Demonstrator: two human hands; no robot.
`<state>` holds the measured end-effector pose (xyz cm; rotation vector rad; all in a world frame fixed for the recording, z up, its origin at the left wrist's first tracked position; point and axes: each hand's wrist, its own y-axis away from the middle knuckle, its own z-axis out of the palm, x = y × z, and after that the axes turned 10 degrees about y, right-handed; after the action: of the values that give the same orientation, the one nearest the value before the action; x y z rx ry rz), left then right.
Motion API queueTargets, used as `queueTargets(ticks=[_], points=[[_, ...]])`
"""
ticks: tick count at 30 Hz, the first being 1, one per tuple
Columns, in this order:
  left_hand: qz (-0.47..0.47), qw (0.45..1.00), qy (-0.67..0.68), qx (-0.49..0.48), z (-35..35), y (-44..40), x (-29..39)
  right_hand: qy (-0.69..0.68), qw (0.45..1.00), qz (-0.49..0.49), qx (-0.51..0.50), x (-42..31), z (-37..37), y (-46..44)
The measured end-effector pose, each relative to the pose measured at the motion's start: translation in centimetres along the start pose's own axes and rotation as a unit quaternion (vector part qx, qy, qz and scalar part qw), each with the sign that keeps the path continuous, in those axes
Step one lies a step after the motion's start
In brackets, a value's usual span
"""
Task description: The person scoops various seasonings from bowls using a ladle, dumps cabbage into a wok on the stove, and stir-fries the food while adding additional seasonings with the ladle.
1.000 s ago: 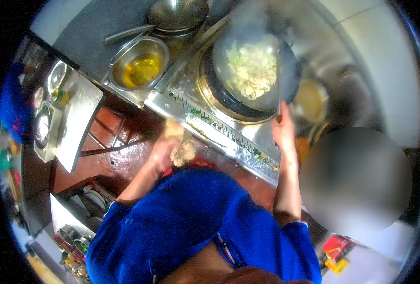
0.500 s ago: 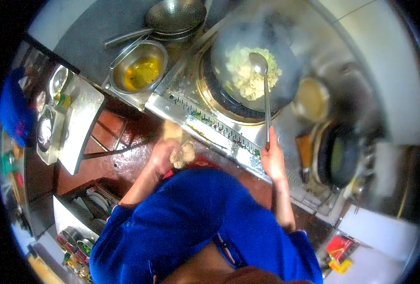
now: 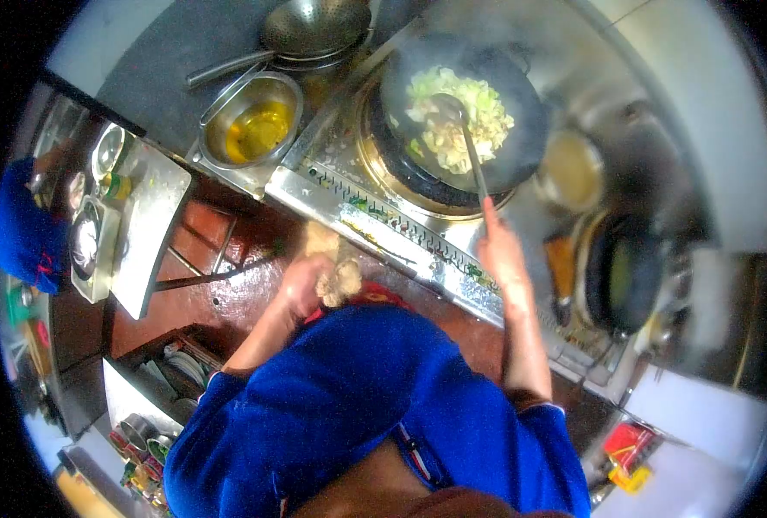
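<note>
My right hand (image 3: 501,250) is closed round the end of a long metal ladle (image 3: 476,169). The ladle's bowl rests among chopped pale green and whitish vegetables, which look like cabbage (image 3: 478,108), in a dark wok (image 3: 523,129). Steam rises from the wok, which sits on the stove's round burner (image 3: 375,160). In front of the stove, low and close to my body, my left hand (image 3: 301,285) is closed on a bunched beige cloth (image 3: 340,283). Part of the cloth hangs beyond the fingers toward the stove edge.
Left of the wok stand a metal basin (image 3: 290,138) of yellow oil and a perforated strainer (image 3: 319,28). To its right are a pale round container (image 3: 572,173) and a dark pan (image 3: 623,272). Another person in blue (image 3: 29,229) is at far left, near a white table (image 3: 155,198).
My right hand has moved forward toward the wok, and the ladle's bowl has shifted left and turned over in the vegetables. The left hand has barely moved. The steam looks thinner.
</note>
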<state>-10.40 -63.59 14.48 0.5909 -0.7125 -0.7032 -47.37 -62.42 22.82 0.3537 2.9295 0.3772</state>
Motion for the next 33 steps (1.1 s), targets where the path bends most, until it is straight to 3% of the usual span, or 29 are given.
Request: queueTargets(ticks=[3, 6, 9, 12, 16, 19, 23, 24, 27, 29, 31, 33], points=[[0.004, 1.0, -0.019, -0.004, 0.7, 0.8, 0.3, 0.009, 1.0, 0.001, 0.03, 0.1, -2.4, 0.5], [0.021, 1.0, -0.018, 0.001, -0.9, -0.2, -1.2, 0.012, 0.999, -0.027, 0.038, -0.2, 1.7, 0.1], [0.037, 0.998, -0.042, 0.009, -2.1, -1.2, -1.4, 0.021, 1.0, -0.017, -0.014, -0.5, 0.5, -0.7], [0.041, 0.997, -0.062, 0.025, -0.2, 0.7, -0.3, -0.021, 1.0, -0.002, 0.0, -1.3, -3.0, 2.1], [0.036, 0.998, -0.043, 0.038, 0.1, 1.8, -0.6, -0.04, 0.999, 0.015, -0.02, -0.1, 2.0, 2.1], [0.053, 0.995, -0.071, 0.052, 0.2, 2.0, -0.5, -0.015, 0.999, 0.015, -0.026, 1.7, -0.1, 0.2], [0.055, 0.997, -0.03, 0.048, 1.9, 2.8, -0.2, -0.028, 0.997, 0.023, 0.069, 4.4, -1.1, -3.5], [0.046, 0.997, -0.022, 0.052, 1.3, 2.6, -0.4, -0.035, 0.985, -0.007, 0.166, 5.3, 0.6, -5.1], [0.017, 0.999, -0.018, 0.048, -1.2, 1.3, -0.8, -0.029, 0.992, 0.051, 0.116, 4.4, 2.2, -7.9], [0.0, 0.999, -0.034, 0.023, -1.7, 0.9, -0.9, -0.036, 0.996, 0.03, 0.07, 4.2, 2.0, -7.1], [0.012, 0.998, -0.049, 0.035, -2.3, 0.3, -0.9, -0.038, 0.999, -0.02, 0.028, 3.1, -2.3, -2.6], [0.018, 0.999, -0.03, 0.039, -2.5, 0.6, -0.7, 0.034, 0.999, 0.013, -0.028, 2.1, -8.5, 2.8]])
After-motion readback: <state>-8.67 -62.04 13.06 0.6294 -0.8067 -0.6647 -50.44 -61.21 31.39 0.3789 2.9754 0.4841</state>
